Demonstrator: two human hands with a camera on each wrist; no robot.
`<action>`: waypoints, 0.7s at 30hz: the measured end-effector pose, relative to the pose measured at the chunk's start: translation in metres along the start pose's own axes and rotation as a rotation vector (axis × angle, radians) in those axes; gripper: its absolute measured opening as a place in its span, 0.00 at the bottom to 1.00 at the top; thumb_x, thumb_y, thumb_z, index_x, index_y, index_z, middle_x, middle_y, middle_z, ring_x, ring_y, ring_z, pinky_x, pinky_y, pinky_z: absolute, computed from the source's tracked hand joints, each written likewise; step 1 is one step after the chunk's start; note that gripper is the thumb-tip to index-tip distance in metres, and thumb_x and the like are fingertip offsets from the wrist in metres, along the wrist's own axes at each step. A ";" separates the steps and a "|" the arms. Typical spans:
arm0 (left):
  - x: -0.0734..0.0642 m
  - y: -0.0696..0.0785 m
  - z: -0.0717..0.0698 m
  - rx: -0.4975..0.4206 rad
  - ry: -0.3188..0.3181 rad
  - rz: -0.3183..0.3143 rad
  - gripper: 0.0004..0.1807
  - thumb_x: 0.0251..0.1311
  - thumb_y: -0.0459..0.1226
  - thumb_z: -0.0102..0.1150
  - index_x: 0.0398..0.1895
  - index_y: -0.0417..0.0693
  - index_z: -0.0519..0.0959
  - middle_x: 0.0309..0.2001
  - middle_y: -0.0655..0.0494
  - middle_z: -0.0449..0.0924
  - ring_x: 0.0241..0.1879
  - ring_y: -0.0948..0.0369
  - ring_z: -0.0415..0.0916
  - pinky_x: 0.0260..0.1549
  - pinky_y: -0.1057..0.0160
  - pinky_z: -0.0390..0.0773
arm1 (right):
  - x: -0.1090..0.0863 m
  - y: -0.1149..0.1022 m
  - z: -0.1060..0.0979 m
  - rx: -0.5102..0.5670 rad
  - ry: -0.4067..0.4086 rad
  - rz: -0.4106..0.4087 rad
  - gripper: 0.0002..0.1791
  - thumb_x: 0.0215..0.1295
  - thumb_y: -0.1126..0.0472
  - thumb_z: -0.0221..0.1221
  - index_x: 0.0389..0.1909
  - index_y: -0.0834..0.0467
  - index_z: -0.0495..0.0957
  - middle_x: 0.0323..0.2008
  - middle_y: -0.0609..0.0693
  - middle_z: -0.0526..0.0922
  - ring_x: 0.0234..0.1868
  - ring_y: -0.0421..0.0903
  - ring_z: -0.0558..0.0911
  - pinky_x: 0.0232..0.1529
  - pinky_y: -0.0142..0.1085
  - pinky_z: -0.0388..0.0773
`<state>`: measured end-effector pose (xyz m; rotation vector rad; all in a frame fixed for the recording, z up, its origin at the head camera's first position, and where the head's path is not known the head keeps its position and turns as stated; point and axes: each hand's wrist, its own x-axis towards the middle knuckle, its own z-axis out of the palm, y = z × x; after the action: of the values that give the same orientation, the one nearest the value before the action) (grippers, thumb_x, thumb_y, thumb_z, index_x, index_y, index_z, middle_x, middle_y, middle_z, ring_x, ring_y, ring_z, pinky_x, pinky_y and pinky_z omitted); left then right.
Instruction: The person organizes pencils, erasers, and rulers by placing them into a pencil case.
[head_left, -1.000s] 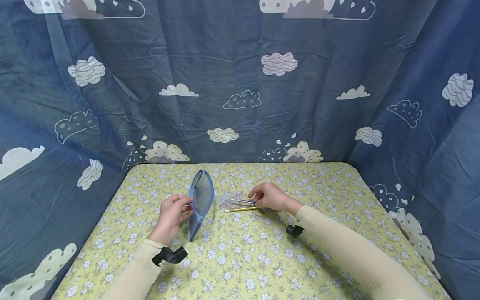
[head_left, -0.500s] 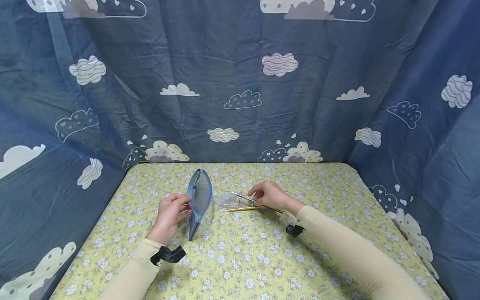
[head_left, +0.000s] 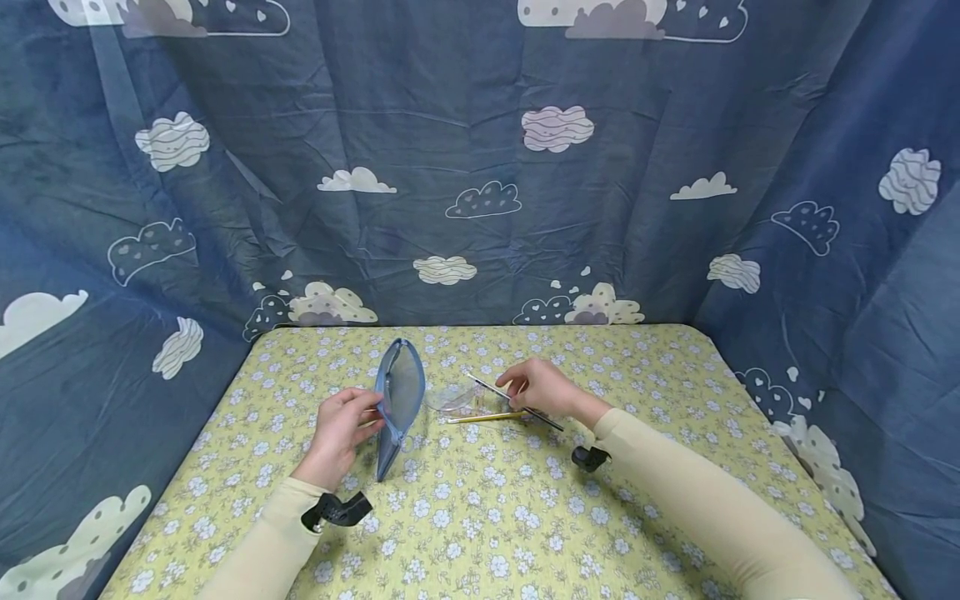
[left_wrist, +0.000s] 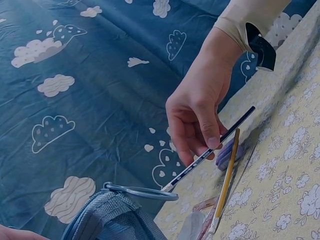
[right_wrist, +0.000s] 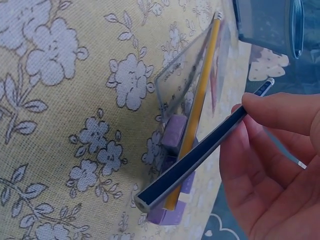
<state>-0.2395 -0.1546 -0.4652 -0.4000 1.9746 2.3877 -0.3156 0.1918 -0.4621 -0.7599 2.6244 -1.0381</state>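
Note:
In the head view my left hand grips the side of a blue zip pouch, which stands upright with its mouth spread apart. My right hand pinches a dark blue pencil between thumb and fingers, tilted above the table. Below it, a yellow pencil lies across small purple blocks and a clear plastic set square. A clear rounded plastic piece is between the pouch and the right hand.
A yellow flowered cloth covers the table. Dark blue curtains with cloud prints hang behind and at both sides. A ring hangs from the pouch's zip end.
The dark blue pencil has turned in my right fingers, from nearly level to slanting, its pale end now farther from me. My left hand and the pouch have hardly moved.

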 end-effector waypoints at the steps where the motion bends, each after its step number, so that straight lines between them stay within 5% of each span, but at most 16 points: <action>1: 0.000 0.000 0.000 0.000 -0.001 0.001 0.06 0.65 0.34 0.64 0.36 0.39 0.79 0.38 0.46 0.82 0.38 0.54 0.83 0.41 0.58 0.85 | 0.000 -0.001 0.000 -0.003 0.001 -0.004 0.20 0.62 0.72 0.66 0.56 0.59 0.82 0.38 0.55 0.86 0.36 0.47 0.83 0.35 0.39 0.81; 14: 0.000 0.002 0.002 -0.021 0.006 -0.002 0.05 0.64 0.32 0.64 0.34 0.39 0.78 0.37 0.47 0.83 0.36 0.56 0.83 0.38 0.59 0.85 | 0.003 -0.008 -0.001 0.017 0.016 0.043 0.21 0.63 0.70 0.66 0.57 0.56 0.82 0.37 0.51 0.84 0.28 0.49 0.81 0.24 0.38 0.77; 21: 0.000 0.003 0.001 -0.023 0.004 -0.005 0.05 0.64 0.32 0.64 0.34 0.39 0.78 0.37 0.48 0.82 0.34 0.57 0.83 0.38 0.59 0.85 | 0.004 -0.010 0.002 0.069 0.017 0.077 0.21 0.63 0.70 0.65 0.57 0.56 0.82 0.37 0.52 0.84 0.29 0.49 0.82 0.29 0.49 0.83</action>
<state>-0.2403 -0.1545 -0.4622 -0.4109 1.9472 2.4101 -0.3142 0.1825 -0.4572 -0.6331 2.5944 -1.1122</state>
